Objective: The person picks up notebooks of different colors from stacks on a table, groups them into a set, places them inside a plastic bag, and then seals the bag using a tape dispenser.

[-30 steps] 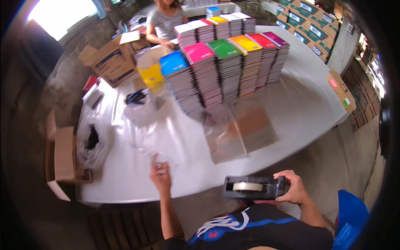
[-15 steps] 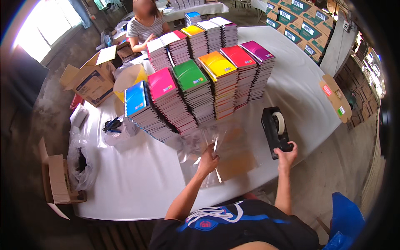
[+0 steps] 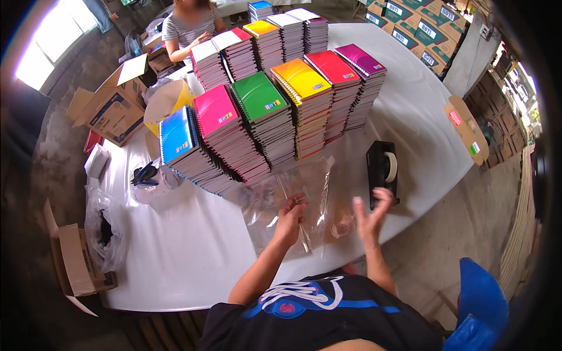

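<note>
My left hand [image 3: 290,221] is closed, its fingers pinching a fold of a clear plastic bag [image 3: 319,202] that lies spread over the white-covered table. To the right stands a black tape dispenser [image 3: 374,157] with a roll of pale tape [image 3: 390,167] in it. My right hand [image 3: 373,217] is beside the dispenser's near end, thumb and fingers apart and slightly blurred. Nothing shows in it. Just beyond the bag rise tall stacks of spiral notebooks, among them a green stack [image 3: 260,98], a yellow stack [image 3: 301,79] and a pink stack [image 3: 218,111].
Another person [image 3: 188,32] sits across the table behind the notebooks. At the left are an open carton [image 3: 117,114], blue-handled pliers [image 3: 145,174] and a crumpled plastic bag [image 3: 108,228]. A flat cardboard piece [image 3: 468,131] lies on the right edge. Stacked boxes [image 3: 421,32] stand beyond.
My right hand has let go of the tape dispenser's near end and moved left toward the bag. My left hand keeps its hold; the plastic has shifted and spread to the right.
</note>
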The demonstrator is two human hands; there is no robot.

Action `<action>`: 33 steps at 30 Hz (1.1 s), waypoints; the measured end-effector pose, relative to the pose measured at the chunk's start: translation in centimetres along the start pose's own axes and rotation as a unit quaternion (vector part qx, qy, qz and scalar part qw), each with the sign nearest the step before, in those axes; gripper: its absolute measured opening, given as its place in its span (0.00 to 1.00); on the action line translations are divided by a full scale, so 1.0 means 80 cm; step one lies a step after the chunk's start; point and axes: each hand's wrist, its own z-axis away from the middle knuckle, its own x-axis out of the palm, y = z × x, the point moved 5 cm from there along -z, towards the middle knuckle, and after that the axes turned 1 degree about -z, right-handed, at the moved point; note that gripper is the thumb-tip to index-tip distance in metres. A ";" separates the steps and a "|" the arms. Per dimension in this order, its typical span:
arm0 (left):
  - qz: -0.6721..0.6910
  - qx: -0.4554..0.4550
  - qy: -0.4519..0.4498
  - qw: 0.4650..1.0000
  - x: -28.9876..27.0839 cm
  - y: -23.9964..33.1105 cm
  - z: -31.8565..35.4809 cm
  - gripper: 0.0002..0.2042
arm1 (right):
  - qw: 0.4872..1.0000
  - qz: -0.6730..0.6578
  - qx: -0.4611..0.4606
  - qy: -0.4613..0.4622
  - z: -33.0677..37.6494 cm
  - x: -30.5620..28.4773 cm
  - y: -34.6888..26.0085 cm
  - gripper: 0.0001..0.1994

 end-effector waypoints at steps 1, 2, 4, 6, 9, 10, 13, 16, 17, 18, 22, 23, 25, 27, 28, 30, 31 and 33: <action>-0.022 0.019 0.000 1.000 -0.005 0.001 0.003 0.19 | 0.978 -0.135 0.119 -0.106 0.013 0.035 -0.021 0.34; -0.040 0.037 -0.006 0.999 -0.004 0.002 0.008 0.20 | 0.955 -0.188 0.160 -0.161 0.027 0.062 -0.033 0.36; -0.029 0.058 0.016 0.998 -0.010 0.003 0.019 0.21 | 0.934 -0.198 0.181 -0.235 0.042 0.101 -0.060 0.32; 0.029 0.070 0.049 0.996 -0.014 0.013 0.027 0.19 | 0.781 -0.479 0.310 -0.255 0.063 0.130 -0.056 0.25; 0.089 0.048 0.047 0.994 -0.031 0.014 0.047 0.15 | 0.769 -0.484 0.296 -0.296 0.078 0.144 -0.072 0.15; 0.142 0.064 0.046 0.987 -0.029 0.020 0.054 0.13 | 0.788 -0.465 0.267 -0.302 0.083 0.149 -0.074 0.12; 0.098 0.146 0.076 0.981 -0.056 0.039 0.054 0.13 | 0.812 -0.470 0.297 -0.180 0.071 0.145 -0.054 0.06; -0.102 0.223 0.128 0.961 -0.120 0.030 0.045 0.11 | 0.822 -0.422 0.368 -0.101 0.067 0.126 0.000 0.04; -0.152 0.236 0.139 0.950 -0.142 0.024 0.046 0.11 | 0.839 -0.383 0.372 -0.101 0.070 0.125 0.025 0.03; -0.300 0.228 0.177 0.909 -0.156 0.023 0.051 0.11 | 0.842 -0.357 0.388 -0.112 0.077 0.123 0.043 0.03; -0.432 0.216 0.231 0.844 -0.178 0.024 0.068 0.19 | 0.865 -0.285 0.390 -0.135 0.090 0.122 0.080 0.03; -0.461 0.202 0.235 0.831 -0.179 0.028 0.067 0.19 | 0.874 -0.269 0.381 -0.133 0.092 0.119 0.088 0.03; -0.517 0.171 0.245 0.803 -0.173 0.041 0.066 0.18 | 0.894 -0.228 0.363 -0.131 0.096 0.111 0.093 0.03; -0.623 0.313 0.305 0.649 -0.148 0.060 0.071 0.20 | 0.899 -0.219 0.360 -0.124 0.100 0.106 0.093 0.05; -0.660 0.380 0.328 0.559 -0.131 0.064 0.073 0.21 | 0.894 -0.231 0.364 -0.119 0.102 0.104 0.091 0.06; -0.625 0.444 0.143 0.626 -0.090 0.049 0.056 0.20 | 0.904 -0.219 0.357 -0.083 0.106 0.094 0.093 0.10; -0.595 0.469 0.052 0.651 -0.068 0.039 0.054 0.20 | 0.918 -0.194 0.342 -0.056 0.108 0.091 0.098 0.12; -0.622 0.427 -0.116 0.647 -0.033 -0.010 0.031 0.20 | 0.953 -0.105 0.282 0.024 0.103 0.070 0.104 0.16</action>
